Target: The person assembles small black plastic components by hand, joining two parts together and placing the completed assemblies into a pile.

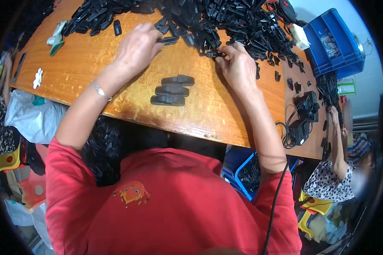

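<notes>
My left hand [138,46], slightly blurred, reaches over the table at the near edge of a large heap of black plastic parts [187,19]. Its thumb stands apart from the fingers, beside a loose black part [169,41], and I see nothing held. At the heap's right-hand near edge, my right hand [239,68] pinches a small black plastic piece [212,54] between thumb and forefinger. Between my forearms lie three long black assembled clips [168,100], stacked in rows one behind another on the wood.
The wooden table [127,100] carries a green-and-white tool [56,39], a white flower-shaped piece [38,78] and black adapters with cables [301,123]. A blue bin [336,42] stands at far right. Another person's arm [337,140] works beyond the right edge.
</notes>
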Demonstrator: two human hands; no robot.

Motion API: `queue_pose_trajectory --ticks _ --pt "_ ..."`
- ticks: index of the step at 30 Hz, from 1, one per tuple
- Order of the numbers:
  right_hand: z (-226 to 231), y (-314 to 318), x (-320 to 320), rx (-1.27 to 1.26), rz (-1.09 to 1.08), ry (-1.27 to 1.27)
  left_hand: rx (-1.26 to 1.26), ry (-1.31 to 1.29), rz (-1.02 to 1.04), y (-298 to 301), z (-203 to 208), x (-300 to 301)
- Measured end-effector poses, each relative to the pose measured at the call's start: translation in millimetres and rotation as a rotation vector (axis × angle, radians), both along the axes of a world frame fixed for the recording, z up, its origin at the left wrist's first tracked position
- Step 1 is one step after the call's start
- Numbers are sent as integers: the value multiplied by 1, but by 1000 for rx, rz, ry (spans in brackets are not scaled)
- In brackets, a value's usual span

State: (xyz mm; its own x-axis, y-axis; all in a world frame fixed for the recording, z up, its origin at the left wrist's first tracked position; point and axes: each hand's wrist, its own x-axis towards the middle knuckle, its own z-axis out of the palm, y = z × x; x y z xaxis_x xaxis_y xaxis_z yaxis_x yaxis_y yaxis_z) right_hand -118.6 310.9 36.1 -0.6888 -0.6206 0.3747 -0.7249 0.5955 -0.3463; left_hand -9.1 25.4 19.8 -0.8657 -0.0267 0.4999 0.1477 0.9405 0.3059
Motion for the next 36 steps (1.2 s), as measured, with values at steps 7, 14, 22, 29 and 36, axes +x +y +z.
queue_pose_trajectory --ticks 7,14,22,29,36 --pt "-4 -7 -4 126 51 83 -142 156 -32 14 -15 -5" --pt "-6 -4 3 55 48 35 -136 130 -176 26 -10 15" --pt "-17 -3 26 -284 41 -363 51 14 -256 46 -5 28" --pt "-10 9 37 -143 78 -244 -2 -65 -260 38 7 21" --pt "-1 18 41 127 61 4 -145 7 -247 34 3 15"
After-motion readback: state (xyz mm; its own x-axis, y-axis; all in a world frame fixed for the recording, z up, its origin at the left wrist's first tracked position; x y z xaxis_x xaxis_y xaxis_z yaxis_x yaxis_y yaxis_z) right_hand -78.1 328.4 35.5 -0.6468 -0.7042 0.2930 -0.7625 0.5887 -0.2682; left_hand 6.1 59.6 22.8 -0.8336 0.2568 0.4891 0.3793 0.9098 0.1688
